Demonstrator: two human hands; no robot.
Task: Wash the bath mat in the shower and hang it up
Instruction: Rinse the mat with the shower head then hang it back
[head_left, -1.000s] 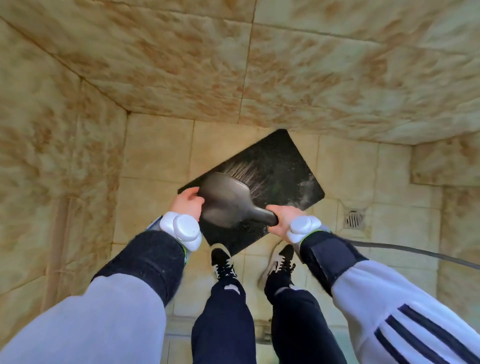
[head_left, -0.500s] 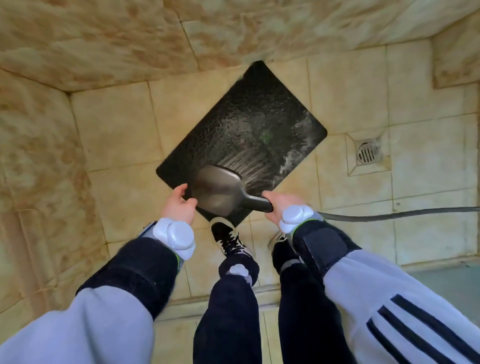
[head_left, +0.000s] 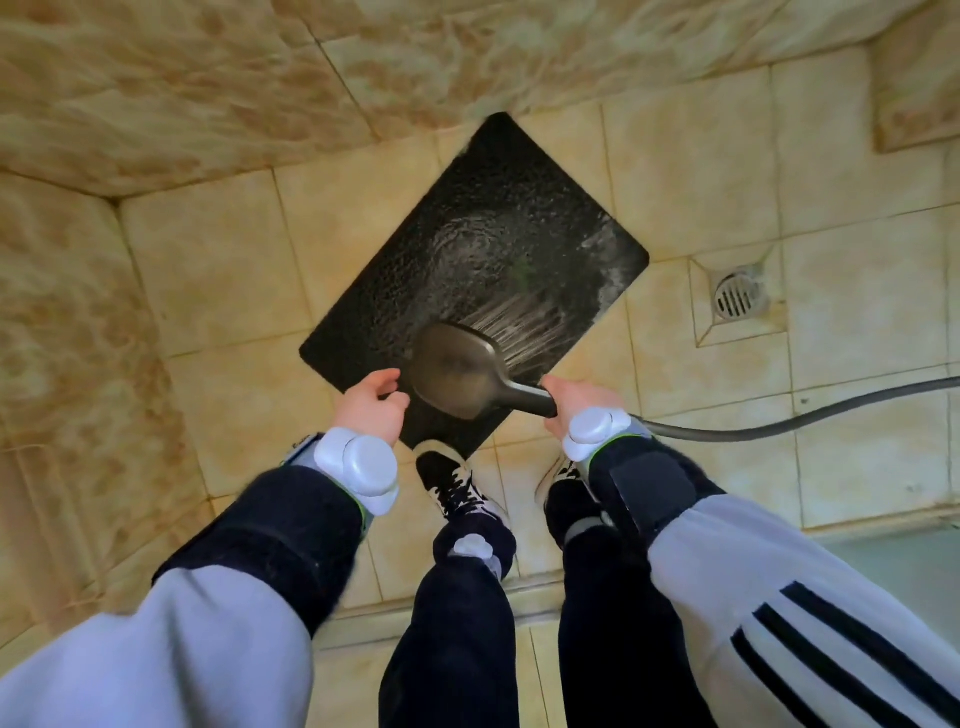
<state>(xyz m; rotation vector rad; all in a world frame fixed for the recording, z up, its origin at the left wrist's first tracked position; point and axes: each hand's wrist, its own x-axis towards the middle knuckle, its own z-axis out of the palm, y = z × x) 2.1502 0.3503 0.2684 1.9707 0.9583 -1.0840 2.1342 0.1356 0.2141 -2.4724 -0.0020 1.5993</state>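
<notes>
Shower floor (head_left: 234, 249), mat (head_left: 467, 234) in left hand (head_left: 371, 410)

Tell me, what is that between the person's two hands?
The round shower head, seen in the head view. It sits between the left hand, which holds the mat by its near edge, and the right hand, which grips its handle.

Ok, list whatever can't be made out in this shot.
Head view:
- Near corner of the black rectangular bath mat: covered by the dark oval shower head and left hand.
- Grey hose: cut off by the right edge; its tap unseen.
- Fingers of the right hand: tucked under the handle.
- Mat's underside: faces away.
- Any hanging rail: out of frame.
</notes>
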